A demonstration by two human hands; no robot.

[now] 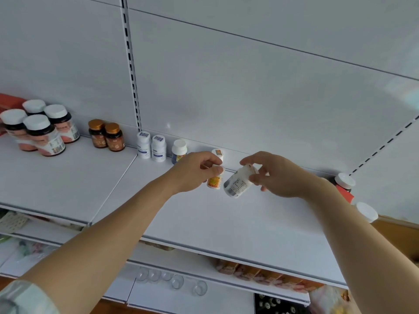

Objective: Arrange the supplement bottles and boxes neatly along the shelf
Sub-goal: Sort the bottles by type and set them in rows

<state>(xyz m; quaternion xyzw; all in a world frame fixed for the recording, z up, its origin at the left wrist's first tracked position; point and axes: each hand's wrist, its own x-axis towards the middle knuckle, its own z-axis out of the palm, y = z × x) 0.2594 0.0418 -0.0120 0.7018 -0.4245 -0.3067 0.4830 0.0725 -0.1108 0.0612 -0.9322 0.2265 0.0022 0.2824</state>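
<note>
I'm looking down on a white metal shelf [226, 218] against white back panels, with a slotted upright [131, 64] running up behind it. Both bare forearms reach in over the shelf. My left hand [195, 172] has its fingers and thumb curled round the top of a small orange-labelled bottle [214, 181], which stands upright at the fingertips. My right hand [276, 175] pinches a white bottle [239, 181] by its cap end, tilted, its printed label facing me, just beside the orange one. Behind the left hand another small white bottle [218, 153] peeks out by the back panel. Further left of that hand stand a blue-labelled bottle [179, 150], two white bottles [151, 147], two amber bottles [106, 135] and four dark white-capped bottles [38, 129]. Right of the right wrist are two white-capped bottles [345, 181].
</note>
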